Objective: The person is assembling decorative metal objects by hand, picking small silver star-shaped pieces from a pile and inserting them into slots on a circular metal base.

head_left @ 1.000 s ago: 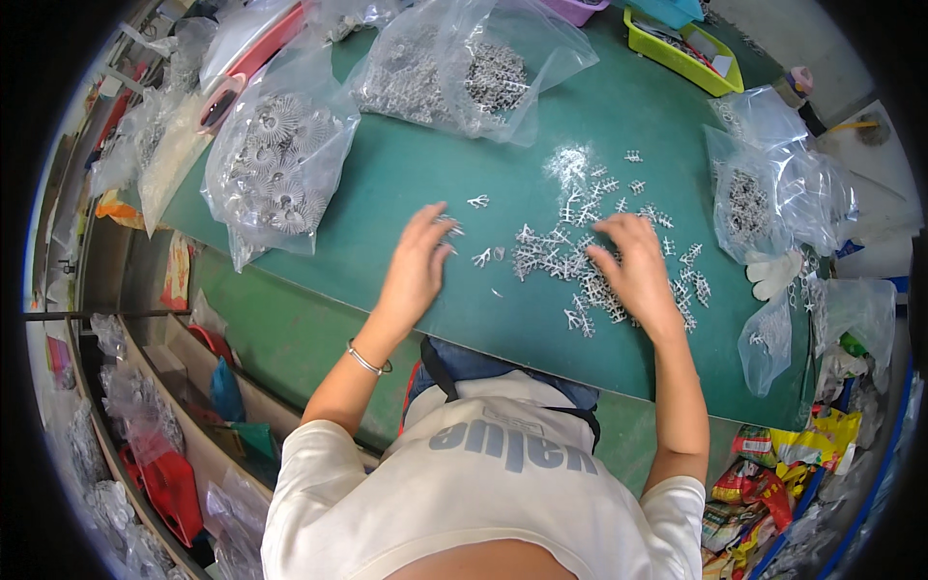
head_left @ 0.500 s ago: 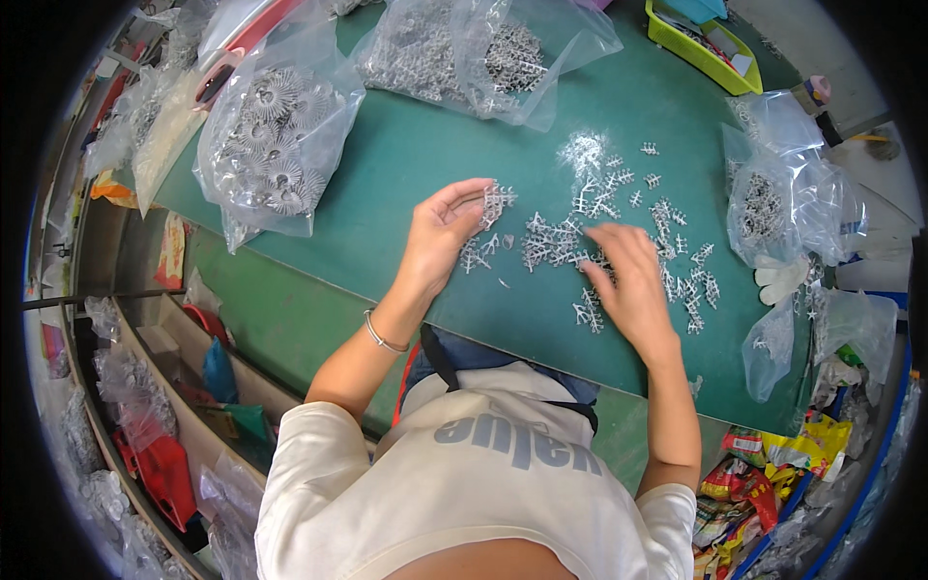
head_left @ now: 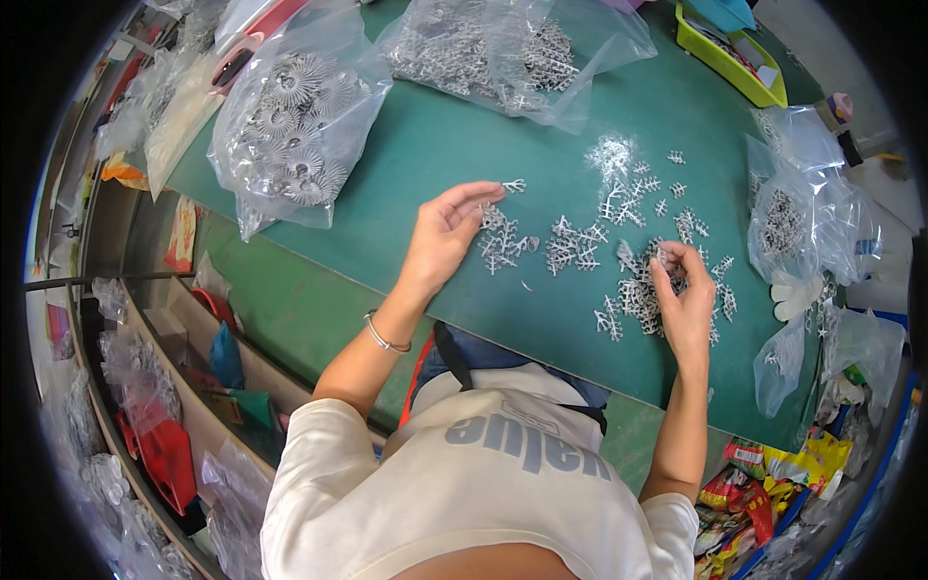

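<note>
Small flat silver branch-shaped metal pieces (head_left: pixel 577 244) lie scattered in loose groups over the green tabletop. Over the left part of them is my left hand (head_left: pixel 445 232), its thumb and fingers bent round a few pieces. One branch-shaped piece (head_left: pixel 514 186) sticks out at its fingertips, and a small group (head_left: pixel 501 246) lies just below them. Farther right, my right hand (head_left: pixel 684 295) curls its thumb and fingers round a dense bunch of the same pieces (head_left: pixel 638 302), low over the table. Its fingers partly hide the bunch.
Clear plastic bags hold silver fan-shaped parts (head_left: pixel 295 159) at the left, and more small metal parts at the back (head_left: pixel 454 58) and right (head_left: pixel 783 222). A yellow-green basket (head_left: pixel 735 68) stands at the back right. White powder (head_left: pixel 611 155) marks the green tabletop (head_left: pixel 406 145).
My right hand has turned and closed round a bunch of pieces, moving slightly right and nearer to me. Under my left hand, pieces now lie spread lower, with one showing at the fingertips.
</note>
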Demonstrator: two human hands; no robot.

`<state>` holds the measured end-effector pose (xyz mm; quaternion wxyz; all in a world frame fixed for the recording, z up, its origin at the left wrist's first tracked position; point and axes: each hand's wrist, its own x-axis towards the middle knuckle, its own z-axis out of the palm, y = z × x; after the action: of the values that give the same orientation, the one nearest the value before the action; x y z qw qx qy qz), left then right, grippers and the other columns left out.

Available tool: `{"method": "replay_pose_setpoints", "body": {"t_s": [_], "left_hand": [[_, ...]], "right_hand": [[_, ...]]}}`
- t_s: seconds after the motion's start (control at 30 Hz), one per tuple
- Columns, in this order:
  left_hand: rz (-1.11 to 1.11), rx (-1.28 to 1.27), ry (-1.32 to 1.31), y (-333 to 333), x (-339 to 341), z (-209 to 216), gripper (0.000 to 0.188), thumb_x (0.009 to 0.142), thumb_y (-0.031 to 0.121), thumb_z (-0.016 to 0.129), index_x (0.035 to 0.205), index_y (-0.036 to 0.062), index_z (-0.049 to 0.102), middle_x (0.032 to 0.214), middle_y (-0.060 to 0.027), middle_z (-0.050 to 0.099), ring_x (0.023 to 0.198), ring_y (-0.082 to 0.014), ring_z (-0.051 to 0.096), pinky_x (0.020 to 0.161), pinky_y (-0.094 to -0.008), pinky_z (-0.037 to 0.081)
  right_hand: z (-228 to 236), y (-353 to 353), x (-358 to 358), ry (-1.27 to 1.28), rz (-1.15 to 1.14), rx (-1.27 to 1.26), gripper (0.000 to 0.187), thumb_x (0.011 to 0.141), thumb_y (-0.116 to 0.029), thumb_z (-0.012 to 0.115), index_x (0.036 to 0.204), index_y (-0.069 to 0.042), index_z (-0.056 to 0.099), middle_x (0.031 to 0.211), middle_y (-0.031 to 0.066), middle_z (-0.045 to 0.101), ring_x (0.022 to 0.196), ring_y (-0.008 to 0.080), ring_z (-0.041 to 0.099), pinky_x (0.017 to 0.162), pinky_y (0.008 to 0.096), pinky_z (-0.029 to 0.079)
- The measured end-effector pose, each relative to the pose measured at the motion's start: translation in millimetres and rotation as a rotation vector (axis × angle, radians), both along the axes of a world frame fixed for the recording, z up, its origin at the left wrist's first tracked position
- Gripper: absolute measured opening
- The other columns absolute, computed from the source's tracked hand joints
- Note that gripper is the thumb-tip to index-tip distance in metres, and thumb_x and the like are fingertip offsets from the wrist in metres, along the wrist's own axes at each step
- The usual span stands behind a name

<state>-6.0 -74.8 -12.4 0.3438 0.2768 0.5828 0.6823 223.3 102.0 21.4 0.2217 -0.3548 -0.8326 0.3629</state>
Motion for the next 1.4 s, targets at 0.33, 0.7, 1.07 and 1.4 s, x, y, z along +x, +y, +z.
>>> {"method": "replay_pose_setpoints", "body": {"t_s": [0.33, 0.7, 1.07, 1.4], "left_hand": [[-0.06, -0.506, 1.26, -4, 20, 21, 0.038, 0.07, 0.019, 0.073, 0.102, 0.0031, 0.061, 0.116, -0.0099, 0.051, 0.108, -0.0283, 0.044, 0.089, -0.0401, 0.031], [0.109, 0.181, -0.022, -3, 2, 14, 0.033, 0.085, -0.001, 0.056, 0.115, -0.0016, 0.043, 0.095, -0.0129, 0.058, 0.088, -0.0192, 0.062, 0.078, -0.0268, 0.049], [-0.072, -0.394, 1.121, -5, 48, 6, 0.029, 0.081, 0.006, 0.063, 0.107, 0.0033, 0.052, 0.086, -0.0128, 0.048, 0.075, -0.0256, 0.049, 0.067, -0.0333, 0.043], [-0.432, -0.134, 0.988, 57, 77, 28, 0.031, 0.075, 0.007, 0.069, 0.105, 0.0051, 0.058, 0.083, -0.011, 0.055, 0.078, -0.0258, 0.053, 0.069, -0.0344, 0.045]], "right_hand": [[8, -23, -37, -0.109, 0.394, 0.355, 0.031, 0.073, -0.006, 0.068, 0.102, 0.0, 0.058, 0.105, 0.0127, 0.057, 0.097, 0.0312, 0.051, 0.085, 0.0382, 0.039], [24, 16, 27, -0.085, 0.029, 0.034, 0.024, 0.08, -0.006, 0.063, 0.102, 0.002, 0.059, 0.105, 0.0137, 0.06, 0.093, 0.026, 0.058, 0.081, 0.0326, 0.044], [-2, 8, 63, -0.222, 0.166, 0.392, 0.041, 0.075, 0.002, 0.061, 0.115, -0.008, 0.057, 0.123, 0.0103, 0.051, 0.118, 0.0307, 0.045, 0.099, 0.0411, 0.033], [-1, 18, 101, -0.133, -0.123, 0.361, 0.021, 0.072, -0.004, 0.067, 0.091, -0.004, 0.059, 0.102, 0.0099, 0.059, 0.098, 0.0293, 0.053, 0.087, 0.0362, 0.037]]}}
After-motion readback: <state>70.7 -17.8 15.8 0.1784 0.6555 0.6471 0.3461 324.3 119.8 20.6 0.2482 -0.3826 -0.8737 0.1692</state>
